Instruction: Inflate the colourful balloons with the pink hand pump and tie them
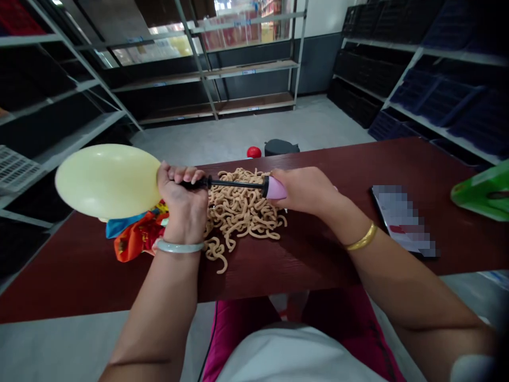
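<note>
A pale yellow balloon (107, 180), swollen with air, sticks out to the left of my left hand (183, 193). That hand is closed around the balloon's neck and the black end of a hand balloon pump (238, 184). My right hand (308, 188) wraps the pump's pink end, mostly hidden under the fingers. Between the two hands the black rod lies bare and roughly level. Beneath it, a heap of tan, curly strands (246, 215) covers part of the table. Crumpled orange, red and blue fabric or wrapping (135, 233) lies by my left wrist.
The dark red table (278, 270) carries a phone (401, 223) on the right and a green object (483, 191) at its right edge. Past the far edge are a red round thing (253, 152) and a dark bin (281, 147). Metal shelves (250, 69) line the room.
</note>
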`<state>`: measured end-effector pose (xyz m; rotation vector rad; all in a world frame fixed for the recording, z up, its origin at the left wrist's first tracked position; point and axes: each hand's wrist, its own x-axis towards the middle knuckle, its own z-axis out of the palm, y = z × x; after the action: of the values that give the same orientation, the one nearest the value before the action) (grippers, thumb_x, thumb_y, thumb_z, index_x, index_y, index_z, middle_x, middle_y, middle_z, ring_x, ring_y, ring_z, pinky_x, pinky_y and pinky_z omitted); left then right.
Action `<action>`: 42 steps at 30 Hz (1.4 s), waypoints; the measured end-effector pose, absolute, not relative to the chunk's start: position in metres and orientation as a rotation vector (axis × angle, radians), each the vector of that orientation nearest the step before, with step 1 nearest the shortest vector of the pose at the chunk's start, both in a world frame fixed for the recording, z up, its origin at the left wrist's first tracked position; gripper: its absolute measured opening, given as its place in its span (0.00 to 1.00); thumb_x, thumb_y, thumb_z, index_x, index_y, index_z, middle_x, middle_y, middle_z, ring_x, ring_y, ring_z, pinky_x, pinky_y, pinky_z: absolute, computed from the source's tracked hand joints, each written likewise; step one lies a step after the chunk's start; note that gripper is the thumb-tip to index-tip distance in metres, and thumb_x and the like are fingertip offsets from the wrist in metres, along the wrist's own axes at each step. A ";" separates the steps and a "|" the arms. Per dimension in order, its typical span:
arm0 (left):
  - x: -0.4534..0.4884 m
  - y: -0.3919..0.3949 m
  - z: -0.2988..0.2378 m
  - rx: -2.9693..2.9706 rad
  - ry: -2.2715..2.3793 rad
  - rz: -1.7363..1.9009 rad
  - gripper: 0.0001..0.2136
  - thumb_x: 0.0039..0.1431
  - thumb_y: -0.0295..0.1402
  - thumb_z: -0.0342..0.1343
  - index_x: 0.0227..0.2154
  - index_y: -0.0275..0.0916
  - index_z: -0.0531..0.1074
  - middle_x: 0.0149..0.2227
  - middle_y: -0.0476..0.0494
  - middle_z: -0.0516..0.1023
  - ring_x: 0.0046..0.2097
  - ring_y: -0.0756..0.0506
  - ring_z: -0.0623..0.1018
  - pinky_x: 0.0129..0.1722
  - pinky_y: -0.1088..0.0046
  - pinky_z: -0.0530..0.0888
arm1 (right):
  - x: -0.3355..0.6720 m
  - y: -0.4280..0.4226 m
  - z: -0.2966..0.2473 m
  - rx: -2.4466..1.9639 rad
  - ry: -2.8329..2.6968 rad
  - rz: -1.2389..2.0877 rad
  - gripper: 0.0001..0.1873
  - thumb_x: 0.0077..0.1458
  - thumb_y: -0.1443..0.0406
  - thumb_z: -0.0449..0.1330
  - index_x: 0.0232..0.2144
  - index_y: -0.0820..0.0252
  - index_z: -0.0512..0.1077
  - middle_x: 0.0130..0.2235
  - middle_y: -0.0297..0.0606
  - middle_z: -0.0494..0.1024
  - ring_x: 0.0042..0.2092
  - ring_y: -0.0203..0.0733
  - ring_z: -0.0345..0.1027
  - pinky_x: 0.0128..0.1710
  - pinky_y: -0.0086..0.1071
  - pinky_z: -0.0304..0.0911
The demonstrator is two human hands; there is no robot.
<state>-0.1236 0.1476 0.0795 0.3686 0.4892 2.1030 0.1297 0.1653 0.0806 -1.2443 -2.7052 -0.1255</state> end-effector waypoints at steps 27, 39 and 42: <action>-0.156 0.140 0.094 0.400 0.482 2.081 0.16 0.61 0.31 0.46 0.19 0.40 0.49 0.13 0.59 0.52 0.15 0.56 0.56 0.19 0.77 0.56 | 0.123 0.161 0.077 -1.146 -2.669 -0.003 0.28 0.50 0.43 0.53 0.46 0.53 0.66 0.39 0.37 0.78 0.37 0.47 0.71 0.30 0.33 0.54; -0.080 0.145 0.069 0.344 0.443 1.948 0.18 0.59 0.33 0.51 0.19 0.40 0.48 0.14 0.58 0.49 0.16 0.55 0.56 0.19 0.77 0.57 | 0.114 0.151 0.074 -1.209 -2.668 -0.103 0.23 0.51 0.48 0.54 0.43 0.56 0.65 0.36 0.39 0.78 0.34 0.48 0.72 0.27 0.34 0.54; -0.056 0.140 0.064 0.354 0.478 1.888 0.17 0.58 0.34 0.53 0.20 0.39 0.51 0.16 0.57 0.50 0.17 0.55 0.57 0.19 0.77 0.57 | 0.110 0.148 0.072 -1.229 -2.656 -0.073 0.21 0.51 0.50 0.55 0.41 0.57 0.65 0.36 0.39 0.78 0.35 0.48 0.72 0.28 0.34 0.55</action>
<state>-0.0562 0.1398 0.0642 0.3539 0.4779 1.8877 0.1095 0.1484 0.0724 -1.2295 -2.6557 -0.0733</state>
